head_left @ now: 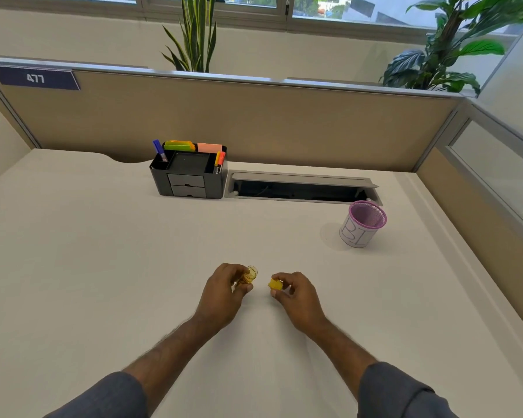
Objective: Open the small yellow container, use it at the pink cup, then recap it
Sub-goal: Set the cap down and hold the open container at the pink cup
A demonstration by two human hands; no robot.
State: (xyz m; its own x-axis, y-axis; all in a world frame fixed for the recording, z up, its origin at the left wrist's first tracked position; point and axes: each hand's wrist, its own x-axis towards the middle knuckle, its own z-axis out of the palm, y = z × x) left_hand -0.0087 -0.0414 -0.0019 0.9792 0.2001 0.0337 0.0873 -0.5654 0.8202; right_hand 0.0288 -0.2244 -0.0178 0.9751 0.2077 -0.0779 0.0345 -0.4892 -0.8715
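My left hand grips a small see-through yellow container, uncapped, tilted with its open mouth pointing up and to the right. My right hand pinches the yellow cap between thumb and fingers, a short gap away from the container's mouth. Both hands hover low over the white desk near its front middle. The pink mesh cup, with a white paper label wrapped round it, stands upright far off to the right and behind the hands.
A black desk organiser with markers and sticky notes stands at the back centre. Beside it an open grey cable tray is set into the white desk. A tan partition walls the back and right.
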